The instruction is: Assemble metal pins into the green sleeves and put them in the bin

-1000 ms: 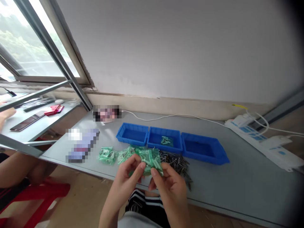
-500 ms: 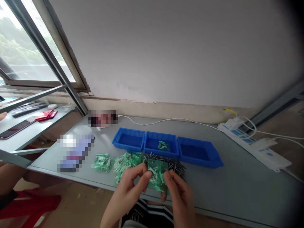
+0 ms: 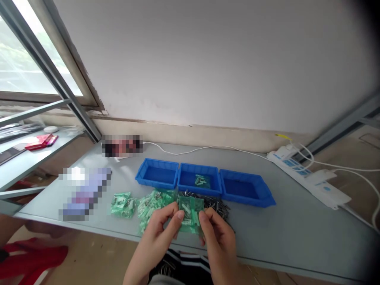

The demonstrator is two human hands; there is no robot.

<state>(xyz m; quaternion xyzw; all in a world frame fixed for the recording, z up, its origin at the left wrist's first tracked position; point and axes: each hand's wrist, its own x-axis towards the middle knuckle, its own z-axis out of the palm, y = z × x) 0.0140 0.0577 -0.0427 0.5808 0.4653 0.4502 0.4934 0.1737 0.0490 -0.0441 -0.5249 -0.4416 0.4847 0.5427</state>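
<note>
Between my two hands is a small green plastic bag [image 3: 190, 215] with pale, rod-like pieces inside. My left hand [image 3: 164, 225] pinches its left side between thumb and fingers. On the opposite side, my right hand [image 3: 218, 233] grips the bag the same way. Behind the bag lies a pile of dark metal screws [image 3: 218, 206], partly hidden by it. To the left spreads a heap of green bags [image 3: 152, 204] with similar pale pieces, and farther left a smaller group of green bags [image 3: 122, 206].
Three blue trays stand in a row: a left tray [image 3: 157, 184], a middle tray [image 3: 185, 186] holding a green bag [image 3: 202, 181], and a right tray [image 3: 249, 202]. A white power strip [image 3: 308, 180] with cables lies at right. Blurred-out objects are at left.
The view has shifted slightly, moving the scene a little leftward. My hands still hold the green bag, and my right fingers sit more closely around its right side.
</note>
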